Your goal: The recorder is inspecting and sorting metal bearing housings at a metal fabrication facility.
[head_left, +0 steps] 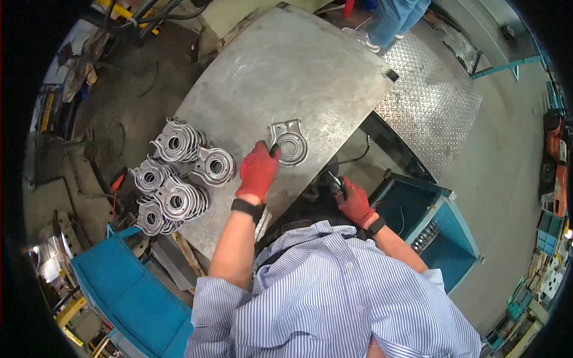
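A stamped metal bracket with a round ringed middle and a squared end lies flat on the steel table. At its left edge is my left hand in a red glove with dark fingertips, fingers closed against the rim. My right hand, gloved the same way, is beyond the table's right edge. It is closed around a slim dark tool with a bright narrow tip. How far the tool extends inside the glove is hidden.
Several stacks of like brackets stand on the table's left side, with one shorter pile nearer my left hand. A blue bin holding metal parts is at my right. A blue panel sits lower left. Another person's legs show beyond.
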`<state>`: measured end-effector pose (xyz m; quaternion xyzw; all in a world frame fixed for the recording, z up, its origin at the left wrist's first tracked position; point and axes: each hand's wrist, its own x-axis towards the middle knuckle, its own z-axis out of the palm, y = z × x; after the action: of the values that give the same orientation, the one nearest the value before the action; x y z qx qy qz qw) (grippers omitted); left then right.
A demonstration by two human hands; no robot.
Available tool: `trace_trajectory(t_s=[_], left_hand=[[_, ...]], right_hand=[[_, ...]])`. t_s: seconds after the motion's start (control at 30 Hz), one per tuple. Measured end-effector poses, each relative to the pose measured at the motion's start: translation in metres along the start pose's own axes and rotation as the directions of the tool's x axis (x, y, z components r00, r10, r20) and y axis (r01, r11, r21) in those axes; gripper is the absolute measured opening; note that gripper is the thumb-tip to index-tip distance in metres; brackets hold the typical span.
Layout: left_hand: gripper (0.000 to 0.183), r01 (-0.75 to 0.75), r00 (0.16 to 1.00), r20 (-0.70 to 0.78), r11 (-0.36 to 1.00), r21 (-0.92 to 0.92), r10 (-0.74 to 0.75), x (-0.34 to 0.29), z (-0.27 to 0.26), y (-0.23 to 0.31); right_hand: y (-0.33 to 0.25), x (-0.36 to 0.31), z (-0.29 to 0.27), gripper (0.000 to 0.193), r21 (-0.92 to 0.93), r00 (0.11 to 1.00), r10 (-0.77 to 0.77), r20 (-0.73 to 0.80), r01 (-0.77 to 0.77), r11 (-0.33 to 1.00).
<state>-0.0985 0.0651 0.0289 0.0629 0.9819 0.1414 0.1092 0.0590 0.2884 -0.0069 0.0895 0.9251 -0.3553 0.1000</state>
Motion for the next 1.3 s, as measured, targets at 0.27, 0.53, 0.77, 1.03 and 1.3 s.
trace_trajectory(t_s=[0.27,0.53,0.77,1.03,1.3], left_hand=[[0.029,0.008,0.992,0.123,0.995,-0.101,0.004,0.006,0.028,-0.001],[0.051,0.231,0.959,0.232,0.918,-0.323,-0.16,-0.03,0.033,0.006],[0.066,0.168,0.978,0.175,0.929,-0.329,-0.115,-0.028,0.067,-0.001],[0.062,0.195,0.973,0.182,0.928,-0.317,-0.142,-0.027,0.07,0.003],[0.063,0.157,0.978,0.172,0.955,-0.252,-0.116,-0.028,0.073,0.001]], right_hand=[[0.0,0.0,-0.002,0.044,0.005,0.998,-0.022,0.054,0.021,1.0],[-0.005,0.002,0.009,0.036,-0.002,0.985,-0.092,0.148,0.093,0.996],[-0.007,0.007,0.02,0.035,-0.07,0.989,-0.056,0.135,0.065,0.995],[0.004,0.006,0.031,0.035,-0.087,0.986,-0.064,0.156,0.079,0.993],[-0.005,-0.004,0.02,0.038,-0.076,0.989,-0.05,0.14,0.061,0.995]])
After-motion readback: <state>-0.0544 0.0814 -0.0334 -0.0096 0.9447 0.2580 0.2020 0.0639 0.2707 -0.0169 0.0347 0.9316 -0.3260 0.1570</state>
